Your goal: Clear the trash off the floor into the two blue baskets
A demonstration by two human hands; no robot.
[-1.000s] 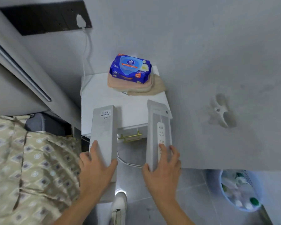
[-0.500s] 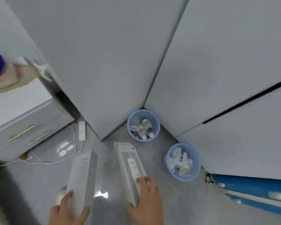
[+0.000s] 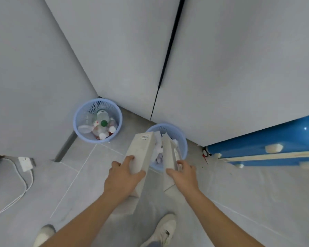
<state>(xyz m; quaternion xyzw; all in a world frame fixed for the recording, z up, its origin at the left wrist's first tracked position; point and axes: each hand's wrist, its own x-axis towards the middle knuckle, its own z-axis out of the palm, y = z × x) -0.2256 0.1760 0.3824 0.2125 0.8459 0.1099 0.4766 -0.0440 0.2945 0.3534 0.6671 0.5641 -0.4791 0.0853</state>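
Basket (image 3: 183,142) with paper under two white boxes; left hand (image 3: 122,177) grips one (image 3: 141,152), right hand (image 3: 183,175) other (image 3: 168,157).

Both hands (image 3: 122,177) hold boxes (image 3: 141,154) over basket (image 3: 183,139).

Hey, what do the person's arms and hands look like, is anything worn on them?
Both forearms are bare up to the frame edge: no sleeves in view. The left hand and right hand wear no gloves, and no rings, watch or bracelet show. Fingernails look short and unpainted.
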